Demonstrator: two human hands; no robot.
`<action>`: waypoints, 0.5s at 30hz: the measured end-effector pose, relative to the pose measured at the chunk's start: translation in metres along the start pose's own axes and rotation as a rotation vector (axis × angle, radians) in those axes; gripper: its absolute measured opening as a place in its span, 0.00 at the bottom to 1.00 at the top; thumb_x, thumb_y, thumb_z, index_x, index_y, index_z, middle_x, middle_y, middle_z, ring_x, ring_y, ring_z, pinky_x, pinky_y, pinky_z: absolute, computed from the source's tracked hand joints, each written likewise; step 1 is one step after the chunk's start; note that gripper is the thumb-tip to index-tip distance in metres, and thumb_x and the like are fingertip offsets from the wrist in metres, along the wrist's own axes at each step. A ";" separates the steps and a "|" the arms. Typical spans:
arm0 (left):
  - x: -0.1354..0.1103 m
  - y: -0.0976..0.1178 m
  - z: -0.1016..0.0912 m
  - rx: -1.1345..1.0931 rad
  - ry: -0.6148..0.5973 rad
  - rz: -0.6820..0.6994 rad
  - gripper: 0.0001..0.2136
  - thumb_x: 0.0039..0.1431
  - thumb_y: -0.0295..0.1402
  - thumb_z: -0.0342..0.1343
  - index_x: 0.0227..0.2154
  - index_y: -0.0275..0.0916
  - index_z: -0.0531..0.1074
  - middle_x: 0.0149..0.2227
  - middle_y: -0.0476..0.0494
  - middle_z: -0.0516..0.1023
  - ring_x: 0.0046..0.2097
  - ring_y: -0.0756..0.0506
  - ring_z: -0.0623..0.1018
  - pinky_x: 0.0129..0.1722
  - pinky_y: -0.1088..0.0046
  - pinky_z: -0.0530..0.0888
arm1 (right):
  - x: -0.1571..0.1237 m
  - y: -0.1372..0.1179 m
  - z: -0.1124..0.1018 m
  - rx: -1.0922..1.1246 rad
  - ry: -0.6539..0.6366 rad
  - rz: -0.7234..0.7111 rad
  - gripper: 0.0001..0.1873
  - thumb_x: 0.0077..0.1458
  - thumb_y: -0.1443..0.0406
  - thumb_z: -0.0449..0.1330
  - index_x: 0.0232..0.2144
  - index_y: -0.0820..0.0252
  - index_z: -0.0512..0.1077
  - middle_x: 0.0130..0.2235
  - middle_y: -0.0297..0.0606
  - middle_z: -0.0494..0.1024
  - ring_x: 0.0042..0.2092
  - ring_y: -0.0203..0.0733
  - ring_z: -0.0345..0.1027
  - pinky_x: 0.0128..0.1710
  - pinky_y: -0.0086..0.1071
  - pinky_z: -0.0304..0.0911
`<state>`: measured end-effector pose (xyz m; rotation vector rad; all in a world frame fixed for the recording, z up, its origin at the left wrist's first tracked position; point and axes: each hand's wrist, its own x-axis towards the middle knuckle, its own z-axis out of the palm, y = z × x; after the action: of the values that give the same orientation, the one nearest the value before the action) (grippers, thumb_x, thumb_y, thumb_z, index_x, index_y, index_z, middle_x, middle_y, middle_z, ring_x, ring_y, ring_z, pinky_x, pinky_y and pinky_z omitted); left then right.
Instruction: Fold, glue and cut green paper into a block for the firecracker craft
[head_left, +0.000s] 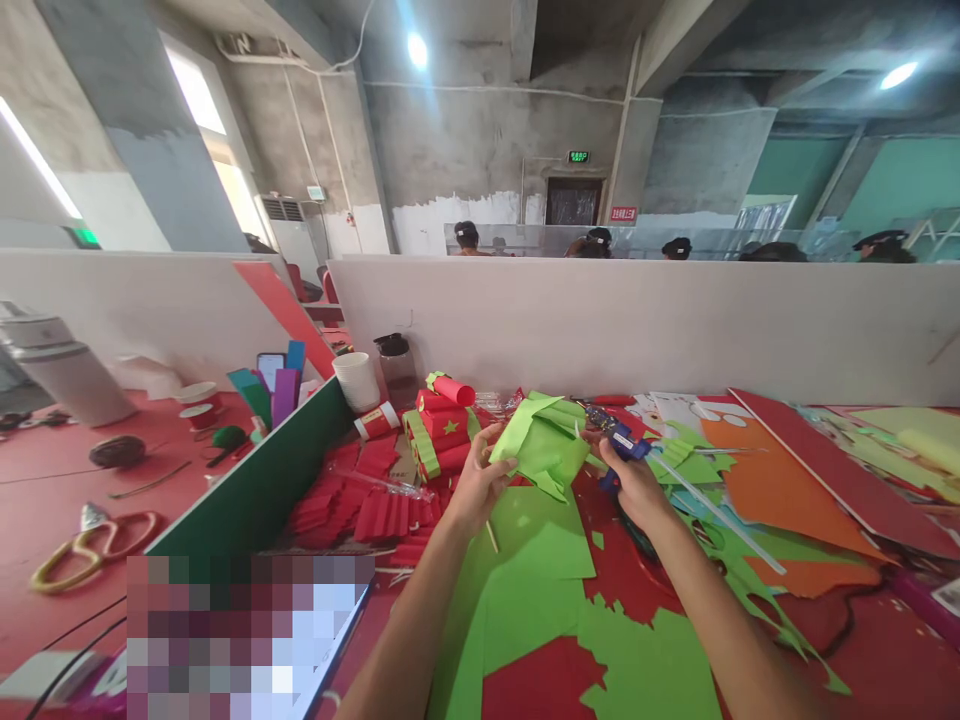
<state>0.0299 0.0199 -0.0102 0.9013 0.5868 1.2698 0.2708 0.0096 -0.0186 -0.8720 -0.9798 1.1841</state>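
My left hand [484, 475] is closed on a folded bright green paper piece [544, 450], pinching it by its left side. The piece is held up above the table with a ragged, pointed lower edge. In my right hand [637, 490] is a blue hot glue gun [628, 442], its nozzle pointing up and left beside the green piece. A long translucent glue stick [720, 515] sticks out of its back. Whether the nozzle touches the paper I cannot tell. Flat green sheets [532, 600] lie beneath my hands on the red tabletop.
Left of my hands stand a red-and-green paper tank-like model [442, 430] and pleated red strips [382, 515]. A green divider [247, 480], a white paper cup [356, 382] and scissors [97, 550] are further left. Orange sheets [780, 490] and green scraps lie right. A white partition [637, 320] closes the back.
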 end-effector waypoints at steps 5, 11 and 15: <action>0.002 -0.004 -0.007 0.081 -0.147 -0.024 0.28 0.41 0.23 0.66 0.49 0.40 0.70 0.47 0.43 0.75 0.44 0.45 0.76 0.38 0.74 0.73 | -0.003 0.004 -0.005 -0.102 -0.077 -0.028 0.33 0.39 0.57 0.75 0.50 0.51 0.76 0.47 0.38 0.82 0.55 0.57 0.70 0.57 0.50 0.62; 0.007 -0.007 -0.012 0.448 -0.230 0.155 0.29 0.42 0.25 0.68 0.51 0.39 0.68 0.51 0.41 0.75 0.53 0.39 0.73 0.49 0.66 0.72 | -0.006 0.003 -0.007 -0.191 -0.142 -0.065 0.32 0.40 0.57 0.74 0.50 0.50 0.76 0.42 0.37 0.83 0.55 0.57 0.71 0.57 0.51 0.62; 0.012 -0.012 -0.017 0.638 -0.206 0.365 0.28 0.48 0.28 0.65 0.54 0.38 0.66 0.54 0.36 0.72 0.55 0.38 0.72 0.56 0.60 0.69 | -0.003 0.008 -0.014 -0.200 -0.123 -0.034 0.29 0.40 0.57 0.74 0.48 0.50 0.77 0.39 0.36 0.84 0.50 0.56 0.74 0.55 0.48 0.65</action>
<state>0.0258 0.0347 -0.0284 1.7104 0.6958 1.3045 0.2806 0.0073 -0.0314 -0.9441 -1.2243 1.1350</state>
